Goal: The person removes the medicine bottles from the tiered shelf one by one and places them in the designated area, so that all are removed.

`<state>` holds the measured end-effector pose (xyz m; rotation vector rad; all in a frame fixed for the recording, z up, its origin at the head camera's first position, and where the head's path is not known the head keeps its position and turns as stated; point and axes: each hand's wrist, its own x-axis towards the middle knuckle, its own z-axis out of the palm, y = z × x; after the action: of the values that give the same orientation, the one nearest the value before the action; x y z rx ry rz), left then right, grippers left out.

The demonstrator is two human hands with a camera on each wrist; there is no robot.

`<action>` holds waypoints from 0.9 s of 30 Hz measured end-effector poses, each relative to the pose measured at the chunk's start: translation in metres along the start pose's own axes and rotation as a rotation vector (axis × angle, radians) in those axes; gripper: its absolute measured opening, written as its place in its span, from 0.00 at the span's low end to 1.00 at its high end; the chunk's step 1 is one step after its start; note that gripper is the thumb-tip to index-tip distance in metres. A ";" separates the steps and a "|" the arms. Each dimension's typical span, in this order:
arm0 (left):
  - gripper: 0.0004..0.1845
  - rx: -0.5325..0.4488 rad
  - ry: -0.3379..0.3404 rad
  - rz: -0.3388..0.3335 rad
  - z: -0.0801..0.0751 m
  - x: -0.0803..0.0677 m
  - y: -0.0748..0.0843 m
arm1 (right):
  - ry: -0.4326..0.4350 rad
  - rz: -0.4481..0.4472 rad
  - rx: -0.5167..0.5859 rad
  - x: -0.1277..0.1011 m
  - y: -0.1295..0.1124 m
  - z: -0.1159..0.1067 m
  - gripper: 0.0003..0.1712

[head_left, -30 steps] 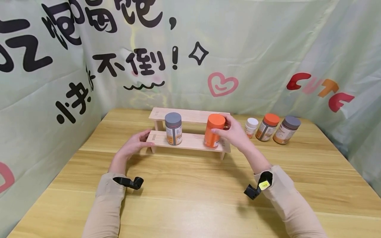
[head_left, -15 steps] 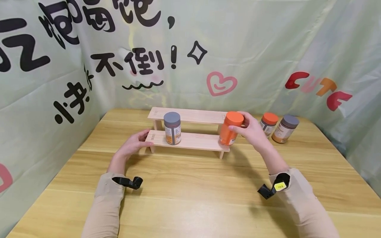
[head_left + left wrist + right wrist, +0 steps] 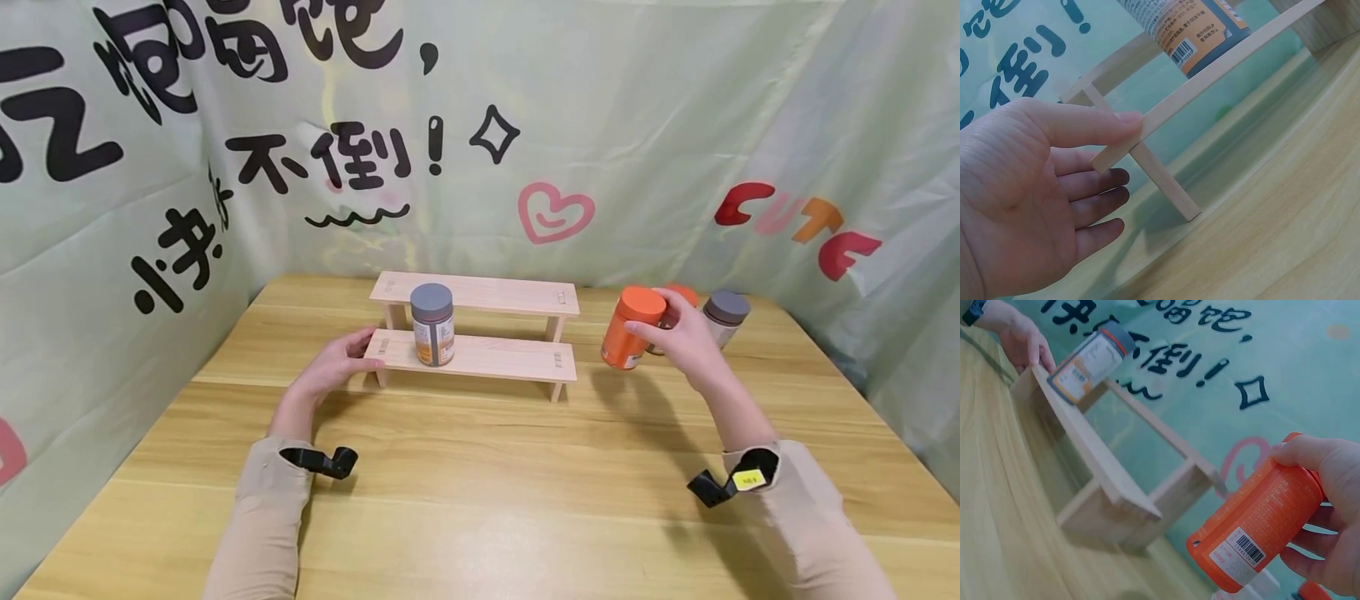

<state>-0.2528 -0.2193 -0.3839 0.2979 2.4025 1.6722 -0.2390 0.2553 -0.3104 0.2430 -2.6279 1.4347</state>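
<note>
**Head view: an orange bottle held in the air beside a two-step wooden rack**

The right hand [image 3: 686,337] wraps its grip round an all-orange plastic bottle [image 3: 632,327], tilted, off the table [image 3: 480,467], right of the rack [image 3: 480,354]. It appears mid-carry; setting it down calls for uprighting it. The left hand [image 3: 337,367], fingers straight, presses the lower plank's end. A grey-capped bottle [image 3: 432,324] stands there.
</note>
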 end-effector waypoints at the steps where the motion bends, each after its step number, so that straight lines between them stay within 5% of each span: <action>1: 0.42 -0.002 0.001 0.000 0.000 0.000 0.000 | 0.001 0.004 -0.010 -0.001 0.002 -0.001 0.37; 15: 0.42 -0.013 0.001 0.010 0.000 0.000 0.000 | 0.002 0.065 -0.043 -0.007 0.039 -0.005 0.39; 27: 0.42 -0.002 0.001 0.005 0.000 0.000 -0.001 | 0.027 0.061 -0.048 -0.010 0.047 -0.001 0.37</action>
<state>-0.2530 -0.2197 -0.3843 0.3034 2.4028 1.6766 -0.2391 0.2819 -0.3505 0.1377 -2.6665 1.3802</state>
